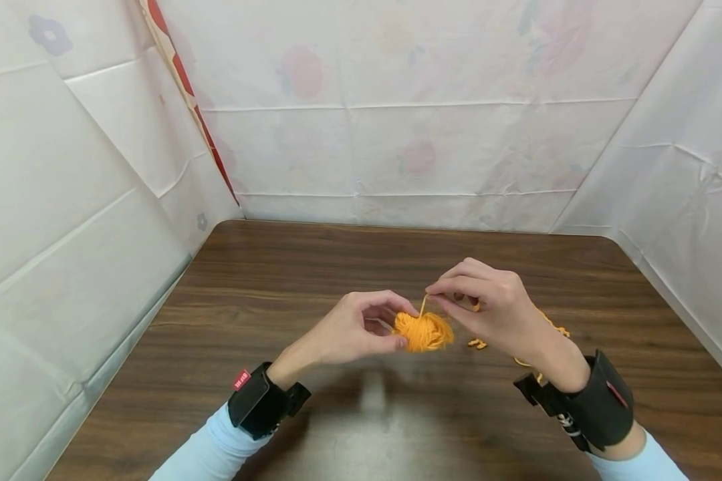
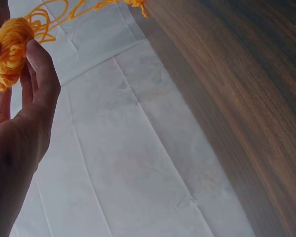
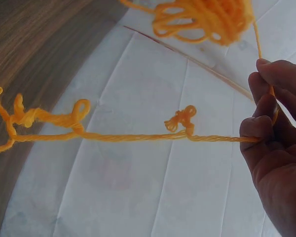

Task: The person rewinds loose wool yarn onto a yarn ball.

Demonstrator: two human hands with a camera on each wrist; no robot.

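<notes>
Both hands are up over the middle of the table (image 1: pixel 277 267). Left hand (image 1: pixel 351 331) pinches the yarn ball (image 1: pixel 424 332). Right hand (image 1: pixel 496 304) pinches the strand (image 3: pixel 138 137) just right of it, trailing away kinked.

Both forearms reached in over the table, each wrist strapped with a black band. The left hand (image 1: pixel 361 327) curled its fingers and thumb into a pinch. The right hand (image 1: pixel 496 307) was raised slightly higher, fingertips (image 3: pixel 260 79) pressed together, palm turned down.
</notes>
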